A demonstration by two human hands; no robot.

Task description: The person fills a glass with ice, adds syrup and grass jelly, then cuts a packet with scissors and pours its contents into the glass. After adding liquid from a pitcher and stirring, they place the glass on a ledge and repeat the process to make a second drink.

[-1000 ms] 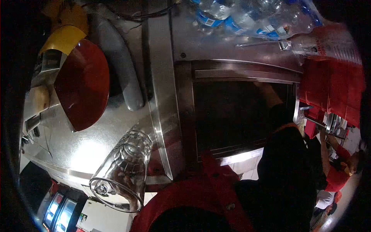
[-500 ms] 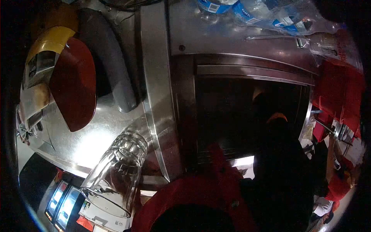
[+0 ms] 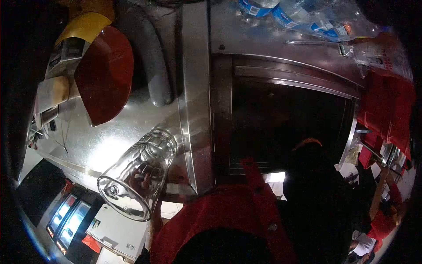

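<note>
A large clear drinking glass [image 3: 138, 176] with a faceted base is near the edge of the metal counter [image 3: 145, 116]. Its wide rim faces the lower left, and it looks empty. A thin strip of what seems to be my left arm or hand [image 3: 154, 222] shows just below the glass. Reddish, skin-like shapes appear through the glass wall, too distorted to tell whether fingers touch it. My left hand's fingers cannot be made out. My right hand is not in view.
A dark red curved panel [image 3: 105, 77] and a grey rounded bar [image 3: 151, 57] are beyond the glass. Plastic bottles with blue labels [image 3: 285, 17] lie at the top. A dark framed recess [image 3: 281, 119] fills the middle. Lower left are a white box [image 3: 116, 229] and lit screens [image 3: 70, 220].
The whole view has shifted, so the counter and the glass appear higher and further right. More of the glass's rim opening shows now.
</note>
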